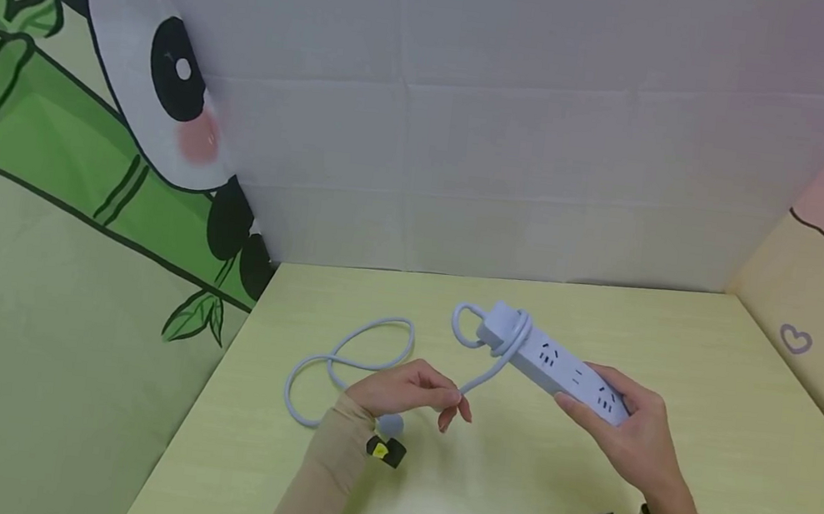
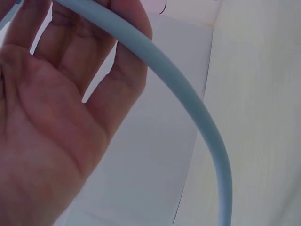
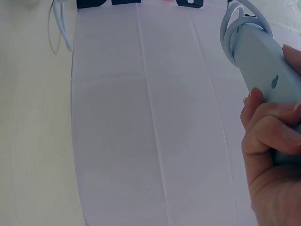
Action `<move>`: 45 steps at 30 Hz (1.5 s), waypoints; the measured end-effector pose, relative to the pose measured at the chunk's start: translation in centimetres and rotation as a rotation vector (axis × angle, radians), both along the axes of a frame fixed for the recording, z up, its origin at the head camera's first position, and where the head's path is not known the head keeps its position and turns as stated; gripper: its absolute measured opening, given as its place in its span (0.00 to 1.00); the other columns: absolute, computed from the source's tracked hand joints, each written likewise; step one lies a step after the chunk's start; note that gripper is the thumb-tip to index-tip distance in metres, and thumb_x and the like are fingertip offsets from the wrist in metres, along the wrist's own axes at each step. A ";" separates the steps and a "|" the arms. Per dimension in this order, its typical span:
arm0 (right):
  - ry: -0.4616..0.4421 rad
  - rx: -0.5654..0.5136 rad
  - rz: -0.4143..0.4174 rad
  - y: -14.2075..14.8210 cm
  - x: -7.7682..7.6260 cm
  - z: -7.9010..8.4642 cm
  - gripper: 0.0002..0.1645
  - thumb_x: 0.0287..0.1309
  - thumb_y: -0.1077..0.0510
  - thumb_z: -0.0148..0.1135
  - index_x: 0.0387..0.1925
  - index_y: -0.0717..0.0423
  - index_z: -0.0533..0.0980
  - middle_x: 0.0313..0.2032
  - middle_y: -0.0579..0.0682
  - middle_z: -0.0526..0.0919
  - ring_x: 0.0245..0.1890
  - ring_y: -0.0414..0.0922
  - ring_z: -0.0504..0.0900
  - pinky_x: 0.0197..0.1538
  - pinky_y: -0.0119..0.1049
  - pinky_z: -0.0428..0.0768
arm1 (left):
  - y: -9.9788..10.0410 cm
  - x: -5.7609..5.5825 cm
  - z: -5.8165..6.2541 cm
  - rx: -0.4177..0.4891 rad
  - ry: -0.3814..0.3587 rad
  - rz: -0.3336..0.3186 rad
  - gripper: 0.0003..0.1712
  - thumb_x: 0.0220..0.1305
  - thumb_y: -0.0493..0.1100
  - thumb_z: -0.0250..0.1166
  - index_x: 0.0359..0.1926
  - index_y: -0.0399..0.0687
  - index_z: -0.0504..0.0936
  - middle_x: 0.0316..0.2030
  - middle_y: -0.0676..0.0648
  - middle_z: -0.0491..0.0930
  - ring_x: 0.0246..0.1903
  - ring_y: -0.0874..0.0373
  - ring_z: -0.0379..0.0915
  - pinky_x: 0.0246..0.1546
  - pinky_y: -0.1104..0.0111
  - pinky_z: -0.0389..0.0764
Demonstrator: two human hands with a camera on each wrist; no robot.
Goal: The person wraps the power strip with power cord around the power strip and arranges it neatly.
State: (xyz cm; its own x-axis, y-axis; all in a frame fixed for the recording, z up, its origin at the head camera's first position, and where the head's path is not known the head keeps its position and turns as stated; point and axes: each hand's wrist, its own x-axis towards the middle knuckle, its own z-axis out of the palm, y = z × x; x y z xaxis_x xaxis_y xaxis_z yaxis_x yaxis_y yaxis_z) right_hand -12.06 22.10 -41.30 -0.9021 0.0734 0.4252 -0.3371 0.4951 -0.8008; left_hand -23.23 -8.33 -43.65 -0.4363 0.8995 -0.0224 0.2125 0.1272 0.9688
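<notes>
A white power strip [image 1: 559,368] is tilted above the table, its sockets facing up. My right hand [image 1: 639,427] grips its near right end, fingers curled round the body in the right wrist view. Round the strip's far left end the white cord [image 1: 511,351] is looped. My left hand [image 1: 413,391] pinches the cord between thumb and fingers, a short way from the strip; in the left wrist view the cord [image 2: 188,101] arcs down past the palm. Partly hidden behind the left wrist, the round plug [image 1: 390,425] shows near the table.
Slack cord [image 1: 351,362] lies in loose loops on the pale wood table [image 1: 492,500], left of the strip. A white panel [image 1: 498,157] stands along the back edge. Painted walls flank the table, with a panda and bamboo [image 1: 78,138] at left.
</notes>
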 end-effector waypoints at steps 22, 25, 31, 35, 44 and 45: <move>0.026 -0.066 0.048 0.6 0.2 0.1 0.23 0.52 0.70 0.72 0.53 0.66 0.81 0.41 0.27 0.82 0.34 0.36 0.79 0.32 0.31 0.78 | 0.1 -0.5 -0.4 -0.124 0.039 0.131 0.22 0.76 0.51 0.56 0.38 0.35 0.85 0.32 0.47 0.83 0.42 0.60 0.78 0.60 0.60 0.72; 0.030 -0.084 0.059 0.8 0.2 0.2 0.23 0.53 0.71 0.71 0.53 0.67 0.80 0.41 0.29 0.83 0.35 0.37 0.79 0.32 0.31 0.78 | 0.2 -0.6 -0.5 -0.160 0.061 0.166 0.23 0.75 0.53 0.56 0.35 0.39 0.84 0.27 0.54 0.79 0.40 0.62 0.75 0.56 0.57 0.71; 0.017 -0.098 0.083 1.1 0.3 0.3 0.24 0.53 0.72 0.71 0.53 0.68 0.79 0.42 0.30 0.84 0.35 0.36 0.79 0.33 0.31 0.78 | 0.6 -0.7 -0.7 -0.161 0.071 0.200 0.27 0.74 0.57 0.57 0.32 0.37 0.80 0.26 0.54 0.75 0.37 0.63 0.69 0.46 0.62 0.68; 0.004 -0.093 0.093 1.4 0.4 0.3 0.24 0.52 0.71 0.71 0.53 0.67 0.80 0.41 0.30 0.84 0.35 0.36 0.80 0.32 0.31 0.79 | 0.8 -0.6 -0.5 -0.180 0.113 0.256 0.26 0.72 0.60 0.59 0.31 0.41 0.82 0.26 0.52 0.77 0.34 0.63 0.69 0.42 0.67 0.70; -0.007 -0.022 0.136 1.8 0.7 0.6 0.24 0.53 0.70 0.72 0.53 0.65 0.80 0.42 0.27 0.83 0.35 0.36 0.79 0.32 0.31 0.78 | 0.9 -0.3 -0.2 -0.216 0.175 0.426 0.27 0.63 0.63 0.67 0.24 0.43 0.81 0.19 0.57 0.69 0.25 0.63 0.63 0.31 0.71 0.66; -0.004 -0.020 0.141 1.8 0.7 0.7 0.24 0.52 0.70 0.72 0.53 0.65 0.80 0.42 0.27 0.83 0.34 0.36 0.79 0.32 0.31 0.78 | 0.9 -0.3 -0.2 -0.217 0.185 0.441 0.27 0.62 0.63 0.68 0.23 0.45 0.80 0.18 0.58 0.66 0.24 0.63 0.60 0.29 0.71 0.63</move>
